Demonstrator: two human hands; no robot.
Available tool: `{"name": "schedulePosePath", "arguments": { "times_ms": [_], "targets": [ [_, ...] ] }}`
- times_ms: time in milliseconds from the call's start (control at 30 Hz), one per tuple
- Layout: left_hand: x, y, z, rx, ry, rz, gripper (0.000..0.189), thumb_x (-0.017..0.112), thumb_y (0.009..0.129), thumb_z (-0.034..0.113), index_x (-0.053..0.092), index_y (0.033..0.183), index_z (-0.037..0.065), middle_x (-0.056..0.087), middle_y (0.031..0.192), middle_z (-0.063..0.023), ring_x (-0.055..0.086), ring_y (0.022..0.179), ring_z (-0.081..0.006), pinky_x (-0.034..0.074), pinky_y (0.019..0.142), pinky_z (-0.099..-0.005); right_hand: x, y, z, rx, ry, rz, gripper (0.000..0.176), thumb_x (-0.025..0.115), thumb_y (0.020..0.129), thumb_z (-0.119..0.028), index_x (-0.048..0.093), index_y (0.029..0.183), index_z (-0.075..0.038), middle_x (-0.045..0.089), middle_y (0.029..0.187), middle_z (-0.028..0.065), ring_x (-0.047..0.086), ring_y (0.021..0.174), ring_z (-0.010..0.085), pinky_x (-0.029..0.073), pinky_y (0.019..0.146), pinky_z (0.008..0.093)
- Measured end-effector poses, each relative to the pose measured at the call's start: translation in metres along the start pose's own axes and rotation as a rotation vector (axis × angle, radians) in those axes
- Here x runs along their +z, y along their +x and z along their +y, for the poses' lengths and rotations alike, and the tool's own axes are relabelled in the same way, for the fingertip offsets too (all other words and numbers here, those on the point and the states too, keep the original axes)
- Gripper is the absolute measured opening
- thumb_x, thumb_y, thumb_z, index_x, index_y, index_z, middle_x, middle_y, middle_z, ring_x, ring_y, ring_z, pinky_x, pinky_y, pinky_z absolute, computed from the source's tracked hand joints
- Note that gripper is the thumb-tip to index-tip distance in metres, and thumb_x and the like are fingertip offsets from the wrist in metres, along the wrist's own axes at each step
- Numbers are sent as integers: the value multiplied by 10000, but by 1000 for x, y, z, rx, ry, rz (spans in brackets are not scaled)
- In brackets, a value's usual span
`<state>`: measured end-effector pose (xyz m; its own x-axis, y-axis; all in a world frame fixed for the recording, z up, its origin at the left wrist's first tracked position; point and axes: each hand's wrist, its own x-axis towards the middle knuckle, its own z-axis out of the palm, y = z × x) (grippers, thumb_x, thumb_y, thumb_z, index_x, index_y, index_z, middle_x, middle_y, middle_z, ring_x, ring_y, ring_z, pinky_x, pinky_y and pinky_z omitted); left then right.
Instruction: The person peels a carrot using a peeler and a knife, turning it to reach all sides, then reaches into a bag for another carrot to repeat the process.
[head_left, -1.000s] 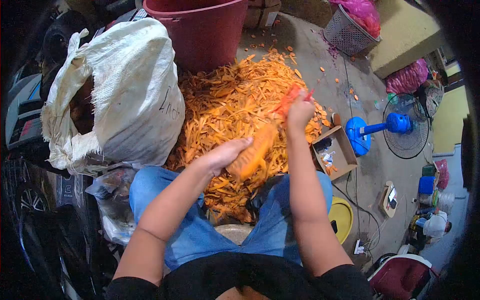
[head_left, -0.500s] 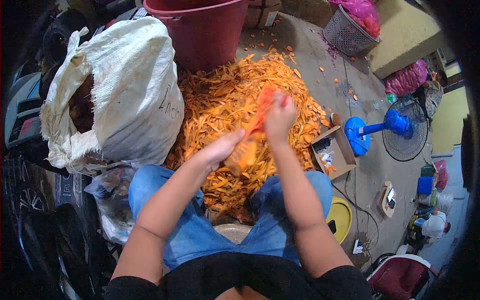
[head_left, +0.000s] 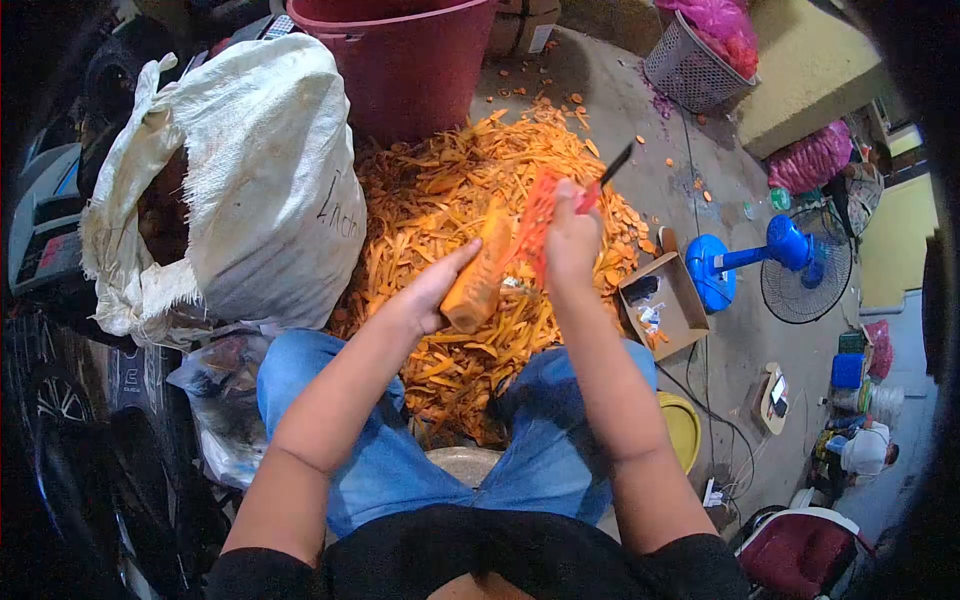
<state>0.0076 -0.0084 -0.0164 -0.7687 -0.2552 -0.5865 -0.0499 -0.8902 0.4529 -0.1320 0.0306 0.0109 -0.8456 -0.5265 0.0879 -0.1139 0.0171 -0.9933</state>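
Observation:
My left hand (head_left: pixel 436 290) is wrapped around a thick carrot (head_left: pixel 472 300), its cut end pointing toward me. Its sides look partly peeled. In my right hand (head_left: pixel 572 240) is a red-handled tool (head_left: pixel 588 197), whose dark narrow end sticks out to the upper right. A red-orange slatted piece (head_left: pixel 530 225) shows between that hand and the carrot; I cannot tell whether it is part of the tool. Both hands are above a large heap of orange peelings (head_left: pixel 440 195) spread on the floor before my knees.
A white woven sack (head_left: pixel 265 150) stands open at the left, with a red tub (head_left: pixel 400 70) behind the heap. To the right are a cardboard box (head_left: pixel 685 300), a blue fan (head_left: pixel 715 270) and a yellow lid-like disc (head_left: pixel 680 430). A person (head_left: pixel 865 450) is far right.
My right hand has turned and shifted slightly right and down, away from the carrot, and the tool's dark end now shows. The carrot stays in my left hand.

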Motion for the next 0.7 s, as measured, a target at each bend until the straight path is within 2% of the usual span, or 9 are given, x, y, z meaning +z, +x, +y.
{"name": "schedulePosePath", "arguments": {
  "times_ms": [167,233,333,400,467,533,567,633,700],
  "targets": [
    [5,4,-3,44,-106,22,399,306,837,375,442,1043,61,551,901,-80,562,738,-178,476,618,-312,14,-9,10,123,83,-60,291,425,820,-218,424,616,-9,405,515,13,350,491,101,316,475,283],
    [4,5,-4,43,-100,33,397,300,838,375,447,1035,63,553,895,-78,561,741,-178,476,623,-318,18,-10,0,-196,-61,-55,293,429,819,-214,417,611,-8,389,500,19,333,471,117,312,464,293],
    [2,6,-5,53,-73,34,391,293,843,367,453,1015,54,558,876,-79,561,741,-176,475,622,-323,22,-13,10,-117,-39,-110,279,426,819,-206,435,627,-3,417,510,54,353,463,154,317,465,304],
    [4,2,-8,91,111,36,385,297,845,360,465,992,47,564,849,-79,565,717,-167,476,604,-306,20,-7,23,-52,0,-120,272,425,818,-201,448,638,1,436,518,64,371,467,167,319,469,308],
    [11,-11,-9,21,163,14,387,301,845,359,468,989,41,565,841,-79,566,702,-162,476,596,-294,12,29,35,-218,-207,181,273,423,819,-197,470,644,7,464,540,57,396,474,157,323,466,302],
    [21,-22,-6,-78,226,-2,392,307,844,361,478,980,35,568,823,-85,570,670,-152,473,581,-270,-9,57,40,-62,-121,343,294,452,811,-239,460,628,-10,412,513,-11,347,467,69,291,422,250],
    [21,-22,-6,-83,228,-5,392,307,844,361,478,980,35,568,823,-85,570,670,-152,473,581,-270,-14,58,41,-61,-123,349,294,452,811,-239,460,628,-10,412,513,-11,347,467,69,291,422,250],
    [20,-20,-3,-36,231,27,394,313,842,364,478,980,34,566,822,-80,569,678,-148,473,586,-267,-19,53,17,113,-131,312,299,445,815,-243,459,624,-13,430,503,-8,348,436,76,295,409,256],
    [13,-11,-4,-12,161,27,385,317,841,359,479,980,39,565,825,-75,567,678,-144,472,583,-267,-3,32,13,-4,92,183,253,443,809,-205,474,667,2,470,554,29,397,482,105,327,452,267]
  ]
}}
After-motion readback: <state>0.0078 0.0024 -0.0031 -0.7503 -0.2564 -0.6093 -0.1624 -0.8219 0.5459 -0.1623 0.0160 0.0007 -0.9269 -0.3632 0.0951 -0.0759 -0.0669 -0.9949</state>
